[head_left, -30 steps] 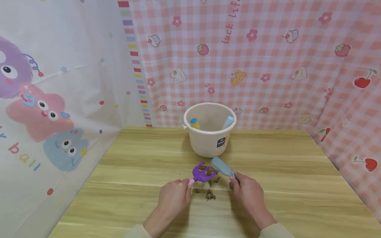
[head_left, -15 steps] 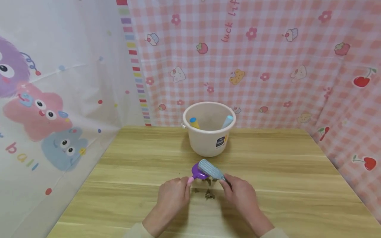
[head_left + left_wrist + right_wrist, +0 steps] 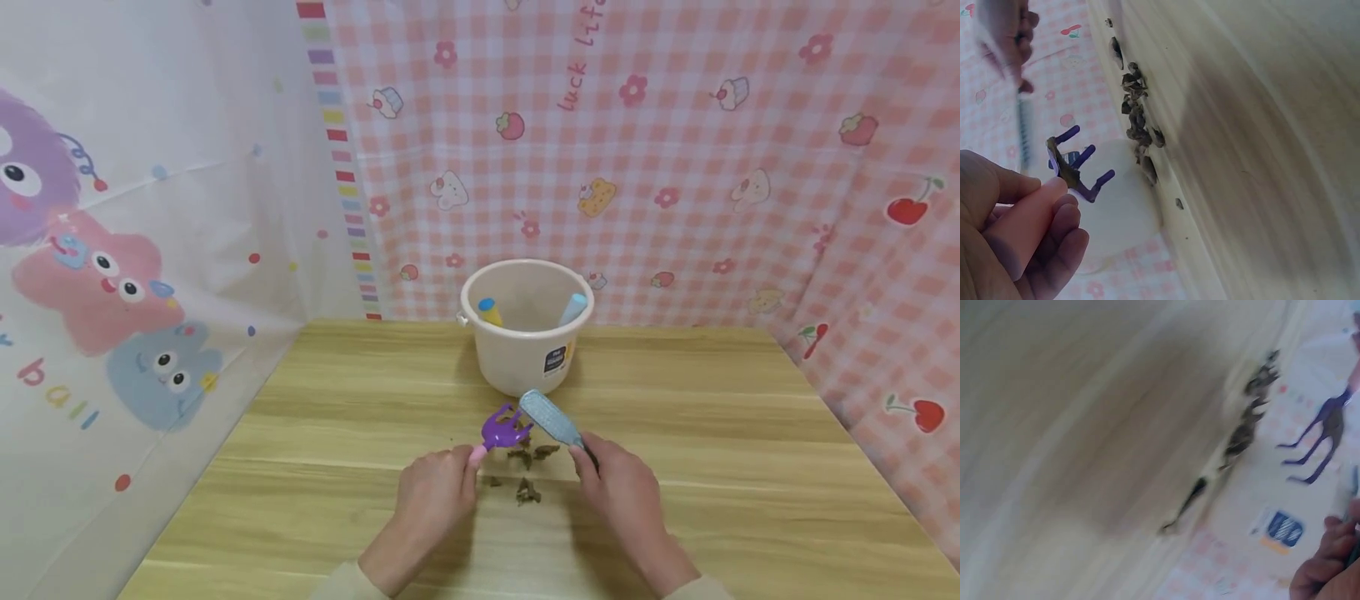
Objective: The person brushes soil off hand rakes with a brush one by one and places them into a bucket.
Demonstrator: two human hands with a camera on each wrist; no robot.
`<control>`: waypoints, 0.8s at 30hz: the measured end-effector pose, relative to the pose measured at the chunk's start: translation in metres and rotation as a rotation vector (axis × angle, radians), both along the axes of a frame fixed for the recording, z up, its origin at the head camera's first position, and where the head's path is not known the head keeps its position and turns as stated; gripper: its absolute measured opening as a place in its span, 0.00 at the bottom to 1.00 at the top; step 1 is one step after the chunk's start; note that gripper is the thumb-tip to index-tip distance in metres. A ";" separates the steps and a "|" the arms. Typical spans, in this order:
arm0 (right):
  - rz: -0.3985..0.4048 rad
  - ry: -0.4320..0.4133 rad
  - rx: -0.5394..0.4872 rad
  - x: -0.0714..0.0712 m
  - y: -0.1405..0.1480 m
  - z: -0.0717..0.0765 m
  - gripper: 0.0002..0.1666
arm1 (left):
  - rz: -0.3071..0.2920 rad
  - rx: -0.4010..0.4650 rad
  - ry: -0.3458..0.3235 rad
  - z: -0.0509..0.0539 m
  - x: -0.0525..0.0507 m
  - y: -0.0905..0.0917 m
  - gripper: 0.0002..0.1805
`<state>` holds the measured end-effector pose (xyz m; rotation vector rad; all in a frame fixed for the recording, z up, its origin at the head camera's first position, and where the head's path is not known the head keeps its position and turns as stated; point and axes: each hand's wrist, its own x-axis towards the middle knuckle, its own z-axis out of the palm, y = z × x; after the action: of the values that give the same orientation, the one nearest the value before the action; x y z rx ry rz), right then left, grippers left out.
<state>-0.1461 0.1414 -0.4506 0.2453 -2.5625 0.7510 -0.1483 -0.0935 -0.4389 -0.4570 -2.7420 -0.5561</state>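
My left hand (image 3: 437, 493) grips the pink handle of a small purple toy rake (image 3: 501, 432). In the left wrist view, the rake's tines (image 3: 1088, 156) hang above the table, and a brownish patch shows on its head. My right hand (image 3: 621, 492) holds a light blue brush (image 3: 551, 417) by its dark handle, bristles facing down, just right of the tines. Brown dry leaf bits (image 3: 528, 492) lie on the table beneath and in front of both tools. The left wrist view shows these leaf scraps (image 3: 1137, 115) strung out in a loose line.
Right behind the tools stands a cream bucket (image 3: 517, 362) with a dark label. Inside it lean a yellow handle with a blue end (image 3: 491, 312) and a light blue handle (image 3: 573, 308). Patterned cloths (image 3: 660, 150) hang along the back and sides of the wooden table (image 3: 337, 433).
The brush swept left over the rake's head, then went back right and up, uncovering the tines. The rake turned slightly. The bucket stayed put.
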 end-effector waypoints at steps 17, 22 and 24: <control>0.004 0.025 0.040 0.004 -0.012 -0.005 0.08 | -0.006 0.048 -0.019 0.002 -0.001 0.002 0.13; 0.001 0.002 0.020 0.001 -0.009 -0.007 0.09 | -0.017 0.040 -0.034 0.001 0.000 0.002 0.13; -0.008 -0.003 0.004 -0.001 -0.005 -0.008 0.09 | -0.021 0.043 -0.042 0.001 0.001 0.002 0.13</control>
<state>-0.1471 0.1361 -0.4585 0.2356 -2.5668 0.7433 -0.1470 -0.0915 -0.4382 -0.4691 -2.7619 -0.6355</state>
